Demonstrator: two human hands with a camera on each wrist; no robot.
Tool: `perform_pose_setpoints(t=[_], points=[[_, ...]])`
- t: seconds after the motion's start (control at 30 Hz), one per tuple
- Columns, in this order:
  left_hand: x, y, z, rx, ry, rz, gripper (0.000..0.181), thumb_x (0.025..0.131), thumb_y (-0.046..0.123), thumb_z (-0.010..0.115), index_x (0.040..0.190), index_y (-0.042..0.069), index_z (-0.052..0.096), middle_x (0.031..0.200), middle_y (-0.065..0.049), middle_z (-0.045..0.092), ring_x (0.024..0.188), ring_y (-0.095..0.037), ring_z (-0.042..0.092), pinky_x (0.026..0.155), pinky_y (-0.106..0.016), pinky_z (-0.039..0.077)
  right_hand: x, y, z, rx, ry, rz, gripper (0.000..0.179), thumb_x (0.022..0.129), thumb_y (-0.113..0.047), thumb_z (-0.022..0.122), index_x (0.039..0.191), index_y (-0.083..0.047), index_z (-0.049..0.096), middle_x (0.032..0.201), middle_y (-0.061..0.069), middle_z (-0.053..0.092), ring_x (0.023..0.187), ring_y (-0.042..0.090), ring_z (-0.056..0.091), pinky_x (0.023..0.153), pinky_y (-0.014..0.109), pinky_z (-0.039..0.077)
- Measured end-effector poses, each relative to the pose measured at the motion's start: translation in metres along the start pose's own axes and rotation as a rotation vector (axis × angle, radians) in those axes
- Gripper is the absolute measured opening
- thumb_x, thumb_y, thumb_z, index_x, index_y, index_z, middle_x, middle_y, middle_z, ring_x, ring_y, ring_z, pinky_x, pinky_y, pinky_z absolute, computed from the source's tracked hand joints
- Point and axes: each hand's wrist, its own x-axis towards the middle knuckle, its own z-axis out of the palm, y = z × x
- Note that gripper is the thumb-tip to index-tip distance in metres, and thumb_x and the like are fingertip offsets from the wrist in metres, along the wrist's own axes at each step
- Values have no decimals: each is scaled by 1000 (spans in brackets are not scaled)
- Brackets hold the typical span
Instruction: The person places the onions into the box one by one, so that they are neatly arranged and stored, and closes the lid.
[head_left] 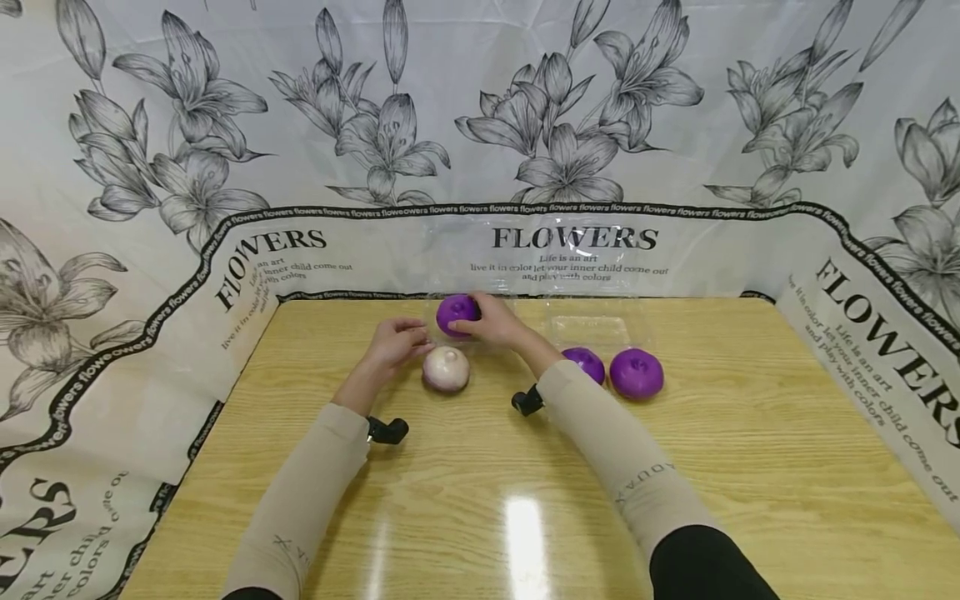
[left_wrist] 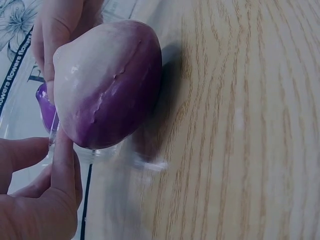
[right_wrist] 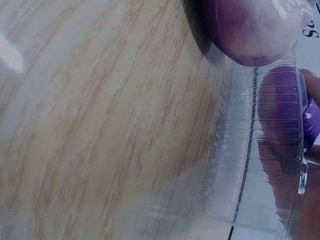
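Observation:
My right hand (head_left: 497,323) grips a bright purple onion-shaped piece (head_left: 454,317) in a clear plastic container (right_wrist: 235,165). In the right wrist view, that piece shows through the container's ribbed wall. With thumb and fingers, my left hand (head_left: 396,343) pinches the container's thin rim, as the left wrist view shows. Just in front of the container, close to the left fingers, a white and purple onion (head_left: 447,370) sits on the table.
To the right, a second clear container (head_left: 588,327) with a raised lid stands at the back of the wooden table (head_left: 465,475). Two more purple pieces lie before it, one (head_left: 636,373) fully visible, the other (head_left: 585,363) partly behind my right forearm. A flower-printed cloth (head_left: 390,250) hangs behind.

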Motion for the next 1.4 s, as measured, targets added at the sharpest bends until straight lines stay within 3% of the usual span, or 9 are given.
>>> perform_pose_setpoints(t=[0.27,0.53,0.87,1.13,1.4], points=[[1,-2,2,-14,10,2,45,100,-11,49,143,-17,43,141,-33,46,122,-43,55,109,-39,54,6,3,5,-17,-24,15,65,95,-36,74,141,3,49,132,22,61,120,34,61,108,42,55],[4,2,0,-2,21,10,45,99,-11,51,143,-16,44,140,-32,47,123,-43,55,103,-34,59,9,-4,6,-54,-60,28,66,96,-36,73,142,4,47,132,22,61,119,34,62,107,41,55],[3,0,0,-7,31,3,44,98,-11,51,142,-15,46,131,-28,51,108,-33,60,105,-36,58,9,-6,8,-78,-112,46,55,98,-37,70,134,1,52,127,20,63,114,32,64,103,41,58],[5,-3,-1,-15,27,5,44,99,-11,51,142,-16,44,134,-30,50,113,-36,59,108,-38,55,10,-6,5,-78,-161,54,59,99,-38,68,137,3,49,129,21,61,115,33,62,103,42,58],[4,-2,0,-4,24,8,45,99,-11,51,144,-15,42,139,-32,47,123,-42,56,108,-38,55,9,-8,-4,-139,-171,5,63,98,-32,70,141,7,45,134,25,58,122,36,59,110,43,53]])
